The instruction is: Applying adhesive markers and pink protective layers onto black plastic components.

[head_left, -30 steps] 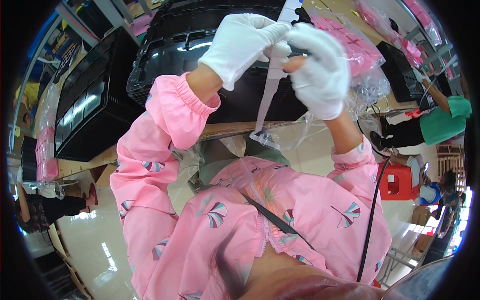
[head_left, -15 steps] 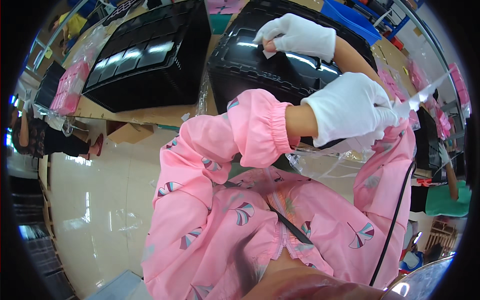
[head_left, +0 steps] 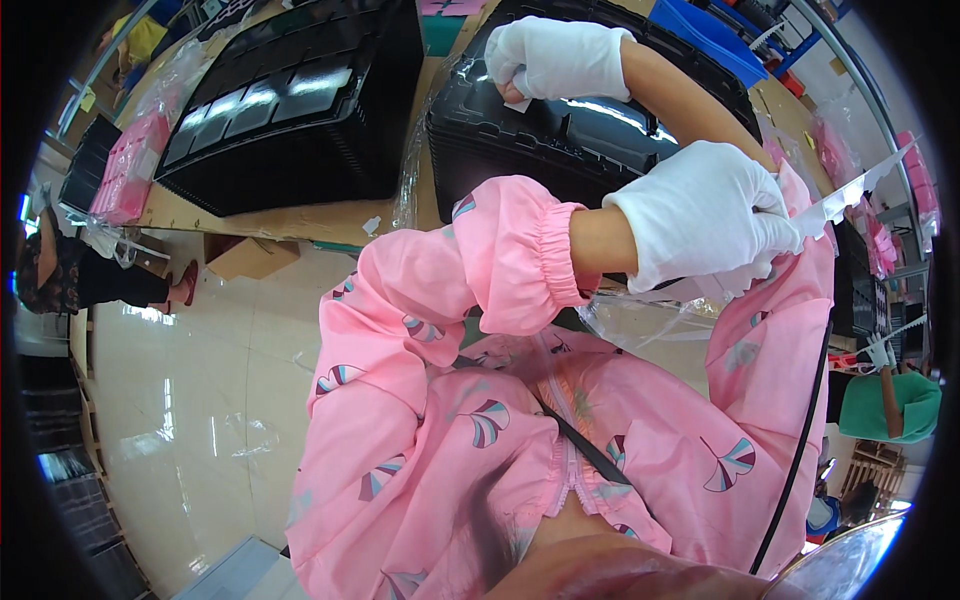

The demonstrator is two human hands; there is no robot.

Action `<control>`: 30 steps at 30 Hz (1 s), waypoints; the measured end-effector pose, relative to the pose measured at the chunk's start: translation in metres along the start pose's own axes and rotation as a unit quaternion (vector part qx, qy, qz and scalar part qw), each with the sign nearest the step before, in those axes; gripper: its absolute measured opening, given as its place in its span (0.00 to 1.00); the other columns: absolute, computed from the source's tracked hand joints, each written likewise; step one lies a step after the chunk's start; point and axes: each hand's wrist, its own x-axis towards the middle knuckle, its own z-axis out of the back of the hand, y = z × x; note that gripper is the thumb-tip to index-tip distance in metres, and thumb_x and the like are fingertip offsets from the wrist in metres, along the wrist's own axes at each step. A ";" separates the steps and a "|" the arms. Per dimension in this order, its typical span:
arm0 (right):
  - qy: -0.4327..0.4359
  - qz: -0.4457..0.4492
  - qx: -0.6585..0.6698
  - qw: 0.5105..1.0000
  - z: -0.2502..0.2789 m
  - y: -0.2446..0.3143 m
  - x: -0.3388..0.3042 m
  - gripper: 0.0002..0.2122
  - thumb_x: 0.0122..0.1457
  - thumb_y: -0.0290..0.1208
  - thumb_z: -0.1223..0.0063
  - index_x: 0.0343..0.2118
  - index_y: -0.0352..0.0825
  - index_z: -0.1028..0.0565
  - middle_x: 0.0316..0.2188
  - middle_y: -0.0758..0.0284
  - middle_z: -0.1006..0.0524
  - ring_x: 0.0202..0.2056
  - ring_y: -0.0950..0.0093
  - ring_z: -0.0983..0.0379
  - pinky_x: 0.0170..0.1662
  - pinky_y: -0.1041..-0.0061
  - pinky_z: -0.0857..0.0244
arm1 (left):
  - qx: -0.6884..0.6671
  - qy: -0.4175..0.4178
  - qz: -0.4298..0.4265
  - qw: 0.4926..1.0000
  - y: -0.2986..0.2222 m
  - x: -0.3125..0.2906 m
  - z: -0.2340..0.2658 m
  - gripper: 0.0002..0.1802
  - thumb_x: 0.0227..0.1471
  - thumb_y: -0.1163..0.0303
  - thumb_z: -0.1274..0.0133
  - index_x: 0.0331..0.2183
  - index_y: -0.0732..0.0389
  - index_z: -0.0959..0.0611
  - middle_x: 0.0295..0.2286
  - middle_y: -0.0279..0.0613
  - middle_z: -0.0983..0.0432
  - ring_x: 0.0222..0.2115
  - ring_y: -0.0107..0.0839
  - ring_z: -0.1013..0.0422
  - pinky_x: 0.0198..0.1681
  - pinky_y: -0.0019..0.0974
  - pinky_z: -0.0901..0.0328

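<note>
My arms cross in front of me, both hands in white gloves with bare fingertips visible on the right one. My right hand (head_left: 560, 62) pinches a small white label (head_left: 517, 106) just over the far left part of the lid of a black plastic crate (head_left: 545, 150). My left hand (head_left: 695, 215), nearer to me and further right, is closed on a white paper strip (head_left: 835, 205). One end of the strip sticks out to the right with a jagged edge. More white paper shows beneath this hand. Part of the crate is hidden behind my hands and arms.
A second black crate (head_left: 300, 105) stands to the left on the cardboard-covered table (head_left: 340, 222). Pink packs in clear film (head_left: 130, 170) lie beyond it. A blue bin (head_left: 705, 40) sits at the far right. Other people stand at both sides; an open carton (head_left: 252, 257) is below the table.
My right hand has moved a little left and away from me with the label. The left hand keeps its grip on the strip. At the right, a person in green has shifted.
</note>
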 end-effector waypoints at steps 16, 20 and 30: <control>-0.450 -0.121 -0.019 0.884 0.011 -0.040 -0.131 0.10 0.53 0.22 0.50 0.39 0.31 0.25 0.30 0.62 0.22 0.32 0.76 0.26 0.37 0.79 0.34 | 0.019 -0.032 -0.026 0.999 0.009 0.027 0.019 0.12 0.51 0.66 0.45 0.32 0.66 0.18 0.21 0.38 0.23 0.18 0.23 0.28 0.20 0.25 0.33; -0.630 -0.270 0.031 0.728 -0.018 -0.025 -0.208 0.05 0.53 0.21 0.51 0.30 0.28 0.23 0.30 0.65 0.23 0.31 0.79 0.29 0.35 0.80 0.34 | -0.008 -0.075 0.026 0.997 0.008 0.048 0.020 0.11 0.52 0.67 0.46 0.28 0.66 0.20 0.20 0.37 0.24 0.17 0.21 0.30 0.19 0.25 0.35; -0.564 -0.131 -0.152 0.801 -0.054 0.028 -0.217 0.12 0.39 0.21 0.37 0.31 0.33 0.23 0.43 0.61 0.27 0.40 0.65 0.28 0.42 0.72 0.34 | 0.119 -0.106 0.002 0.987 0.025 0.074 0.009 0.10 0.53 0.67 0.47 0.32 0.64 0.18 0.19 0.32 0.24 0.16 0.18 0.31 0.17 0.21 0.38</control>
